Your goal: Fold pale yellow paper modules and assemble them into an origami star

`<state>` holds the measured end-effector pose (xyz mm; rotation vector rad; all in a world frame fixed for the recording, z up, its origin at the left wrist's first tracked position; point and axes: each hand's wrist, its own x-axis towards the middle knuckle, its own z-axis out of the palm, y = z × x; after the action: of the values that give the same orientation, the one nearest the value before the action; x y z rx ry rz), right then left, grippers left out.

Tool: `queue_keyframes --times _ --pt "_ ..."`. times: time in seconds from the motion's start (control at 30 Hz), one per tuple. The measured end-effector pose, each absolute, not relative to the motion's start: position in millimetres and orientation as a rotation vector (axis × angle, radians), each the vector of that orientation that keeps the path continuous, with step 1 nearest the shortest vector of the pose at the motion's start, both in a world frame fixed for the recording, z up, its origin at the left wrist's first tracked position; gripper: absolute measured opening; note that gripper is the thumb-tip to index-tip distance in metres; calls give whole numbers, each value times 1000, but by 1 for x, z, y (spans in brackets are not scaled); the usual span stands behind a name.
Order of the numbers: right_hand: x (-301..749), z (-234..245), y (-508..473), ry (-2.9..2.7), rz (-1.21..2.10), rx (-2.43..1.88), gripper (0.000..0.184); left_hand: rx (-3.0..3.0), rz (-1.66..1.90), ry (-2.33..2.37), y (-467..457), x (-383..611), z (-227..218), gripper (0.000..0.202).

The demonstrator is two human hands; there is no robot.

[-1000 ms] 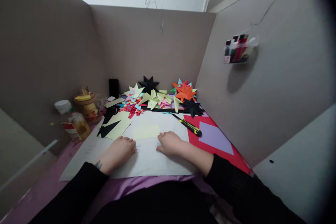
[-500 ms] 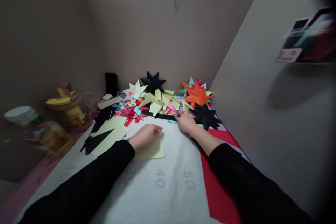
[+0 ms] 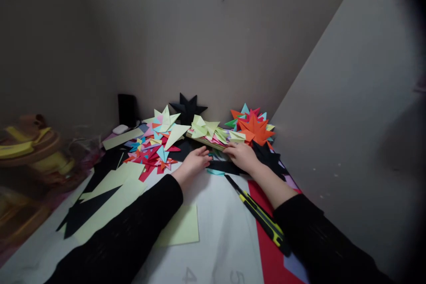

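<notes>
1. Head view, centre of the frame: the left hand (image 3: 195, 162) lies palm down on the white mat (image 3: 219, 230). Its fingers are close together and loosely bent, with the tips at the dark paper under the paper pile. Whether it pinches anything cannot be told.
2. Just right of it, the right hand (image 3: 242, 155) is also palm down. Its fingers curl against the near edge of the pale green folded pieces (image 3: 209, 131), which are heaped a little above centre. The thumb is hidden, so a grip cannot be confirmed. A black strip (image 3: 225, 167) lies under this hand and runs left towards the other.
3. Lower right: a yellow-and-black utility knife (image 3: 262, 218) lies slanted beside the right forearm, crossing from the mat onto a red sheet (image 3: 271, 255).
4. Lower centre: a pale green square sheet (image 3: 181, 228) lies flat beside the left sleeve. Further left are larger pale green offcuts with a black triangle (image 3: 87, 212) on top.
5. Back of the desk, against the cardboard wall: a multicoloured heap of points (image 3: 151, 148) sits left of centre. A black star (image 3: 188, 106) stands behind the folded pieces. An orange star (image 3: 255, 128) tops a pile to the right.
6. Left edge: a blurred yellow jar (image 3: 33, 151).
</notes>
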<state>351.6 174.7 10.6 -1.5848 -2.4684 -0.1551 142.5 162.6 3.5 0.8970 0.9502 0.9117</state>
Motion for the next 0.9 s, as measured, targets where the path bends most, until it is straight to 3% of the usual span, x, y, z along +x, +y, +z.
queue_keyframes --times 0.27,0.6,0.83,0.9 --pt "356 -14 183 -1911 319 -1461 7 862 1089 863 169 154 -20 83" --pt "358 -16 195 -1486 713 -1505 30 743 1054 842 167 155 -22 86" --pt "360 -21 197 -1451 781 -1453 28 663 1069 827 168 151 -24 80" --pt "361 -23 198 -1455 761 -1456 26 682 1075 829 168 151 -24 68"
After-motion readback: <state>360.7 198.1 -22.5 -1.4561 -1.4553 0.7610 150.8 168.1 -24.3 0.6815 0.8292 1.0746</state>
